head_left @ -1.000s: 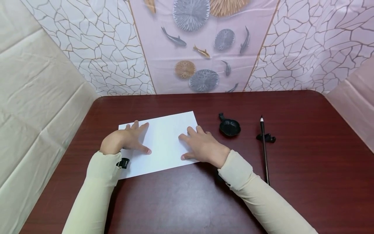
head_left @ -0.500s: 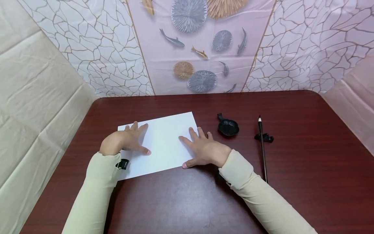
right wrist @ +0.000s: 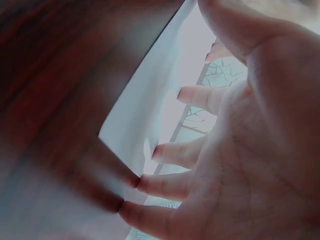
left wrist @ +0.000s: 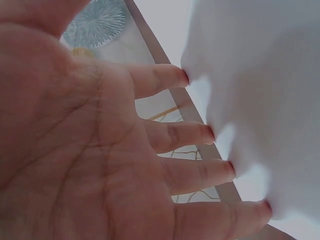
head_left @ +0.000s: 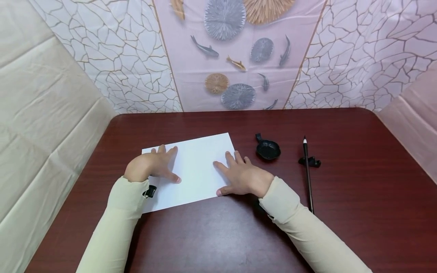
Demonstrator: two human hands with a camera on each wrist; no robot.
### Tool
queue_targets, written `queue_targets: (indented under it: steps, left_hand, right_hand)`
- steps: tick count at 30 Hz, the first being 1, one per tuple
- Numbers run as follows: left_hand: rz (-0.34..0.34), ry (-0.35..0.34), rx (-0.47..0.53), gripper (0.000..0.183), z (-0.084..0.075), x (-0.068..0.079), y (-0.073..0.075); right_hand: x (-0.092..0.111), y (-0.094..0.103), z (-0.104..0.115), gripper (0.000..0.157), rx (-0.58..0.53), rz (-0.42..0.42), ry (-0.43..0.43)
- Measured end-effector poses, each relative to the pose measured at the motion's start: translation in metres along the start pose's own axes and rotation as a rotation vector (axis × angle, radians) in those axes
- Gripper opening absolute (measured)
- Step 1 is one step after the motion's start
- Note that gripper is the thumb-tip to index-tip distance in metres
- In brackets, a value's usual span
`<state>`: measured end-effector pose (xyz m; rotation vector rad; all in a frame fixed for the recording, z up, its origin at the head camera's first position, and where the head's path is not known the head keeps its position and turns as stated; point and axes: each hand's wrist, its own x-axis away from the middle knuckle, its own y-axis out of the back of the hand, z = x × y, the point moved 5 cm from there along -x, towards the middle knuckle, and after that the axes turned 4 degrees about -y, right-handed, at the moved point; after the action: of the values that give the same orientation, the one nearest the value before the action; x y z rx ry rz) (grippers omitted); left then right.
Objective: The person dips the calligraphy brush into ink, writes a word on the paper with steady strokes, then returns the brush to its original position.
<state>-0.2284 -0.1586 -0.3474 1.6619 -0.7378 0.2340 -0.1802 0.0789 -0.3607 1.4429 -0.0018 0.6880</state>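
A white sheet of paper (head_left: pixel 194 167) lies slightly askew on the dark red table (head_left: pixel 211 242). My left hand (head_left: pixel 153 166) rests on its left part with spread fingers; in the left wrist view the fingertips (left wrist: pixel 207 134) touch the white surface. Over the right edge of the sheet my right hand (head_left: pixel 244 176) is spread out. In the right wrist view some of its fingertips (right wrist: pixel 159 152) touch the paper (right wrist: pixel 140 105), while others touch the table (right wrist: pixel 55 100) beyond the edge. Neither hand grips anything.
Right of the paper sits a small black dish (head_left: pixel 268 150) with a short handle. Farther right a writing brush (head_left: pixel 308 178) leans on a black brush rest (head_left: pixel 312 162), tip toward the back. A patterned cloth (head_left: pixel 235 57) hangs behind the table.
My right hand has spread its fingers wider and its thumb has slid toward the paper's front edge. The left hand stays put on the sheet. The head view has shifted slightly.
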Motion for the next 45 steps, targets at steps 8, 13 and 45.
queue_targets:
  steps: [8, 13, 45]
  left_hand:
    - [0.010, 0.017, -0.041, 0.113, -0.008, 0.002, -0.001]
    - [0.015, 0.025, -0.060, 0.112, -0.018, 0.004, -0.004]
    - [-0.073, 0.000, -0.166, 0.113, -0.082, 0.019, -0.028]
  right_hand:
    - [0.003, 0.000, 0.006, 0.087, -0.069, -0.018, 0.055]
    - [0.011, -0.001, 0.008, 0.083, -0.084, -0.004, 0.058]
    - [0.076, -0.013, 0.013, 0.092, 0.058, -0.076, 0.057]
